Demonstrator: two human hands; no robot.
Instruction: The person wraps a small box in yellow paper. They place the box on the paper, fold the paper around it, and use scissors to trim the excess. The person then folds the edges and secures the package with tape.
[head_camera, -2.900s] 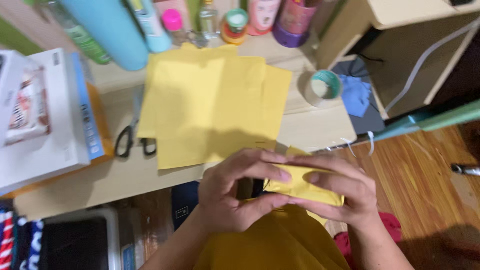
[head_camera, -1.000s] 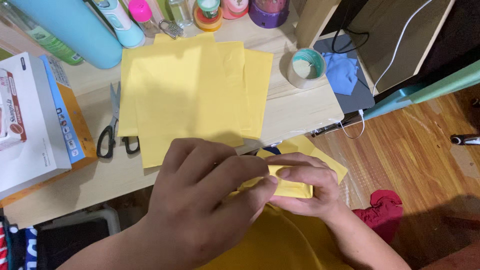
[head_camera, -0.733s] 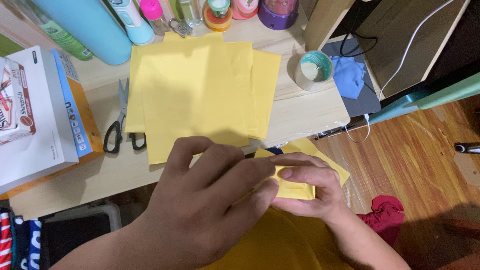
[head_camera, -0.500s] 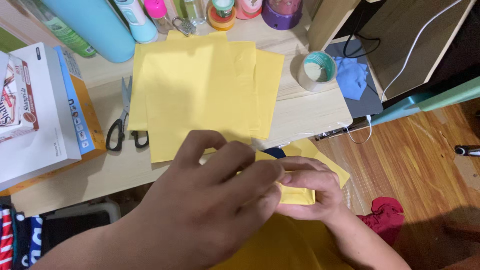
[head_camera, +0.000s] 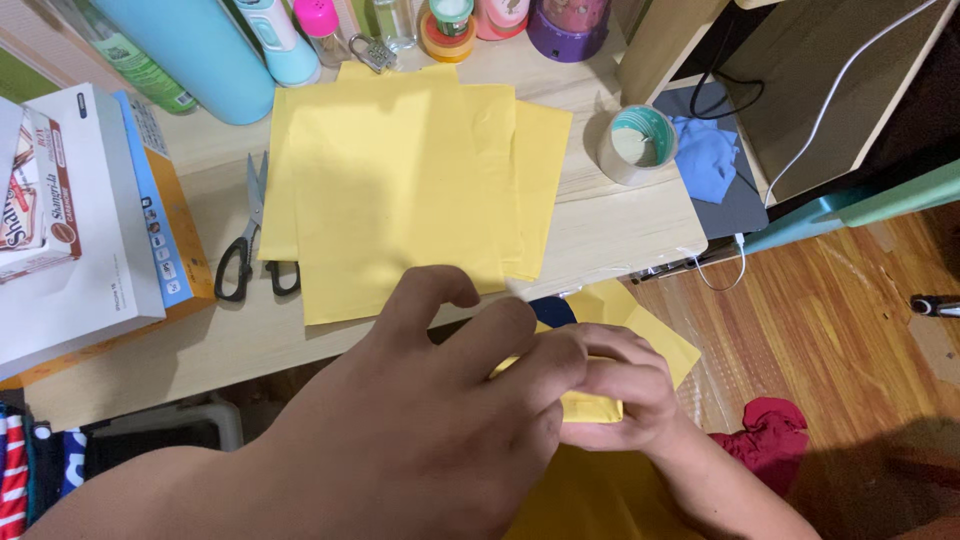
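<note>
Both my hands hold a small folded piece of yellow paper (head_camera: 655, 340) in front of my body, just below the near edge of the wooden desk (head_camera: 610, 225). My left hand (head_camera: 420, 420) is large in the foreground and pinches the paper's left side with thumb and fingers. From the right, my right hand (head_camera: 615, 390) grips it, fingers curled around the fold. Much of the paper is hidden by my fingers. A stack of yellow paper sheets (head_camera: 400, 180) lies flat on the desk beyond my hands.
Black-handled scissors (head_camera: 245, 240) lie left of the sheets. Stacked boxes (head_camera: 90, 220) sit at the far left. A tape roll (head_camera: 640, 145) stands at the right, with bottles and a blue cylinder (head_camera: 190, 50) along the back. A red cloth (head_camera: 765, 430) lies on the wooden floor.
My left hand has moved over the folded paper and covers more of it. The right hand's fingers have curled tighter around the fold. The view shifted slightly.
</note>
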